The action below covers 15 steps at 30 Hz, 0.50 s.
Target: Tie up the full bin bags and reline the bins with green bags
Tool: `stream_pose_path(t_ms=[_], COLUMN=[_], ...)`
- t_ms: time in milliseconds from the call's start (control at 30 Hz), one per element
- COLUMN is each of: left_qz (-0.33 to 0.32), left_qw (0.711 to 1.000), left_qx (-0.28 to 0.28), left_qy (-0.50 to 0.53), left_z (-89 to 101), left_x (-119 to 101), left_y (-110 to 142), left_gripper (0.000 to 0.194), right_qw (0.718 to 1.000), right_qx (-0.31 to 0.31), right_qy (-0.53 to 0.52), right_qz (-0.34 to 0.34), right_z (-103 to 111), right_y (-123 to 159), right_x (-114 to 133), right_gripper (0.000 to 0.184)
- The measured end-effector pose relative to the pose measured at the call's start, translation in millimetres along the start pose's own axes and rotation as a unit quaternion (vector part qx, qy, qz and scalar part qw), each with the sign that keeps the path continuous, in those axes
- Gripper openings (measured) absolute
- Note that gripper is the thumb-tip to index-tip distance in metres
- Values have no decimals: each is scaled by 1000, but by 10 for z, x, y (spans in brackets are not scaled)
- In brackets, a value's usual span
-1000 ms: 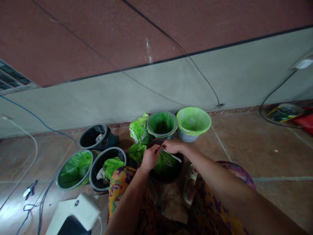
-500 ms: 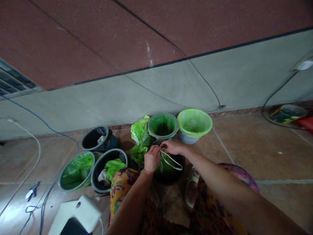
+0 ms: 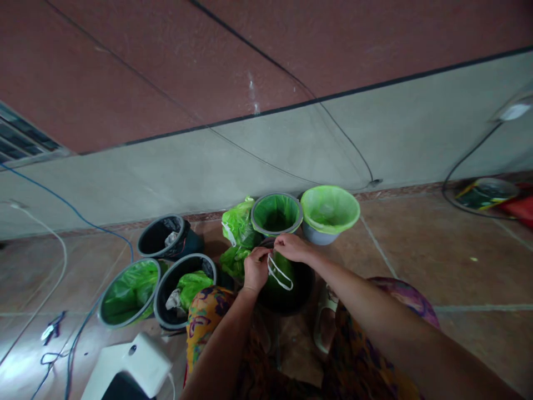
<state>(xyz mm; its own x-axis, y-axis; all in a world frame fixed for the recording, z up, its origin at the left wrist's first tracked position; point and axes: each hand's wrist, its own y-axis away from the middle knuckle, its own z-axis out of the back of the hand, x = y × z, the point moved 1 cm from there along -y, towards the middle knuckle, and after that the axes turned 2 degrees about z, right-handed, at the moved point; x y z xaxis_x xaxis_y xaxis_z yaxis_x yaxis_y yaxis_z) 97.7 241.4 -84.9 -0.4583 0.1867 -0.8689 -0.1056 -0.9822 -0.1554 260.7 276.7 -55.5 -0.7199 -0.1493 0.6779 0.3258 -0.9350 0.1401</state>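
Over a dark bin (image 3: 306,294) between my feet, both hands are closed in a pinch, close together. My left hand (image 3: 256,270) grips the top of a white drawstring (image 3: 285,285), which hangs down as a loop. Just to its right, my right hand (image 3: 292,248) pinches the upper part of a green garbage bag (image 3: 287,265). The fingertips partly hide what they hold. Most of that bag is dim inside the dark bin.
Behind stand a green-lined grey bin (image 3: 277,229) and a pale-lined bin (image 3: 331,210), beside filled green bags (image 3: 239,219). Left are a black-lined bin (image 3: 162,239), a green-lined bin (image 3: 129,291) and a bin with trash (image 3: 185,316). Cables (image 3: 70,339) lie left.
The white loop has swung left and hangs nearer my left hand. My hands have parted slightly, and my right hand has risen a little.
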Motion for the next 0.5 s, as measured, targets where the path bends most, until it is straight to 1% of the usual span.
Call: stream_pose_path(t_ms=[67,133,200,267,300,367,433,500], left_qz=[62,126,176,214,229,253,276,295], left_qw=[995,979,960,943,937,932,932,930], left_qx=[-10,-22,-28,-28,-27,-34,-46,-62], left_qy=[79,157,218,254,261,256,232,210], left_z=[-27,-56,-78,-90,-92,-90,-81,-65], left_x=[52,97,129,156,173,215,261,288], left_y=[-24,-42,-49,-48,-46,-40,-35,-31], left_gripper=[14,18,17,15,14,14,13,13], right_qw=[1000,993,968,940,933,930,929,920], right_qx=[-10,-8,2,10,12,9,0,-15], right_qy=[-22,-98,-205,-277,-290,-283,-272,-285], right_qz=[-20,-72,-144,-198,-213,-233,-252,-267], right_z=[11,17,12,1,-2,0,15,38], right_y=[5,18,32,42,44,44,45,46], right_x=[14,25,25,10,-4,-42,-82,-113], right_gripper=[21,22,20,16,15,16,16,16])
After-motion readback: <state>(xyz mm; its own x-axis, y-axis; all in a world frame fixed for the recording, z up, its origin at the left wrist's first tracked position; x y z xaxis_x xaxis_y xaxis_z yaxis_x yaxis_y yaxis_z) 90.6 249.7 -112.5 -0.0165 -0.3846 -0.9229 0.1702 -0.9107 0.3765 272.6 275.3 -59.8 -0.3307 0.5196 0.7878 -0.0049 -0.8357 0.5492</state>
